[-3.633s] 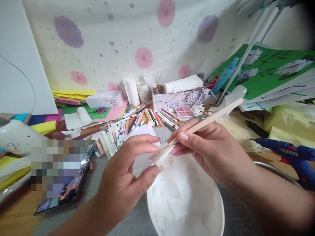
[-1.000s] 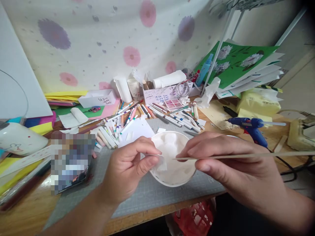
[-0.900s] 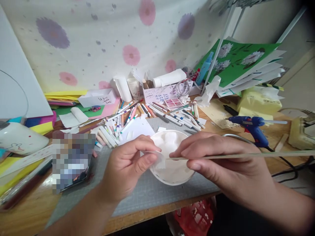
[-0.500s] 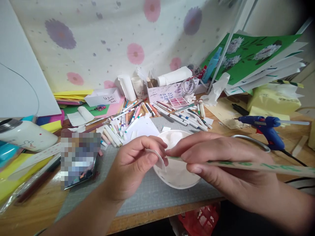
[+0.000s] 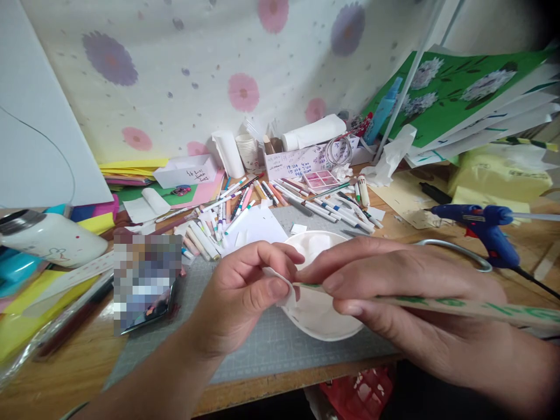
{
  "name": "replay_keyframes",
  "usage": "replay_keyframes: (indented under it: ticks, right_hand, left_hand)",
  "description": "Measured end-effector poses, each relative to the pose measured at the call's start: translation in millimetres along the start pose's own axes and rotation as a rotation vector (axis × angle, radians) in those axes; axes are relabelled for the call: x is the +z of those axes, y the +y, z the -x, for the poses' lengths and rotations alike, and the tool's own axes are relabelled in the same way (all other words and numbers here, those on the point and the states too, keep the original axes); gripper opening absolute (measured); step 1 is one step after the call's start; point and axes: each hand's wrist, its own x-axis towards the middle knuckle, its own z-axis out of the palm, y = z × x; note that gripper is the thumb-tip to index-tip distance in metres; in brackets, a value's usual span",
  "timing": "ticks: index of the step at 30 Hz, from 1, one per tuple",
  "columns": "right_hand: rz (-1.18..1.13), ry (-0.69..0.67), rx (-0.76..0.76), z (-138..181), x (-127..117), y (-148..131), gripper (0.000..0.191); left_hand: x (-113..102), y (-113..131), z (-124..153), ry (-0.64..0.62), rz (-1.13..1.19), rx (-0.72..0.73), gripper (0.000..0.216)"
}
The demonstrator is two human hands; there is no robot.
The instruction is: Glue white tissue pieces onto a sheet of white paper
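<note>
My left hand [image 5: 245, 289] pinches a small white paper piece [image 5: 282, 286] between thumb and fingers. My right hand [image 5: 394, 297] grips a long flat wooden stick [image 5: 459, 304] with green marks; its tip meets the paper piece. Both hands hover over a white bowl [image 5: 324, 318] lined with white paper scraps, which stands on a grey cutting mat [image 5: 262, 344].
A phone [image 5: 146, 283] lies left of my hands. Many markers [image 5: 227, 219] and pens [image 5: 332, 204] are scattered behind the bowl. A blue glue gun [image 5: 481, 224] lies at right, a white mug [image 5: 48, 239] at left. Coloured paper sheets [image 5: 131, 172] and green boards [image 5: 459, 87] line the back.
The hands and stick have drawn closer to me and together; the stick's flat green-marked face has turned into view. The view has shifted slightly.
</note>
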Motion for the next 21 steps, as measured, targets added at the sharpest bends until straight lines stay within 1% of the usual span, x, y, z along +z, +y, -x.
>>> replay_keyframes:
  ticks: [2,8,11,15,18,21]
  right_hand:
    - [0.006,0.003,0.012,0.4,0.4,-0.1,0.024]
    - [0.030,-0.048,0.020,1.0,-0.7,0.6,0.023]
    - [0.015,-0.037,0.015,0.7,0.6,1.0,0.023]
    - [0.014,-0.019,-0.026,0.1,2.1,1.3,0.017]
    - [0.035,-0.055,-0.049,-1.3,0.7,0.5,0.015]
    - [0.032,-0.078,-0.030,-2.1,-2.0,-1.1,0.018]
  left_hand:
    - [0.7,0.9,-0.4,-0.009,0.011,-0.004,0.015]
    - [0.5,0.4,0.6,-0.013,-0.003,0.006,0.014]
    - [-0.2,-0.5,1.2,-0.008,0.004,-0.003,0.014]
    - [0.1,-0.5,0.1,-0.006,0.005,-0.009,0.014]
    - [0.2,-0.8,-0.7,-0.013,-0.006,-0.004,0.013]
    - [-0.3,-1.5,-0.8,-0.016,-0.016,-0.001,0.012]
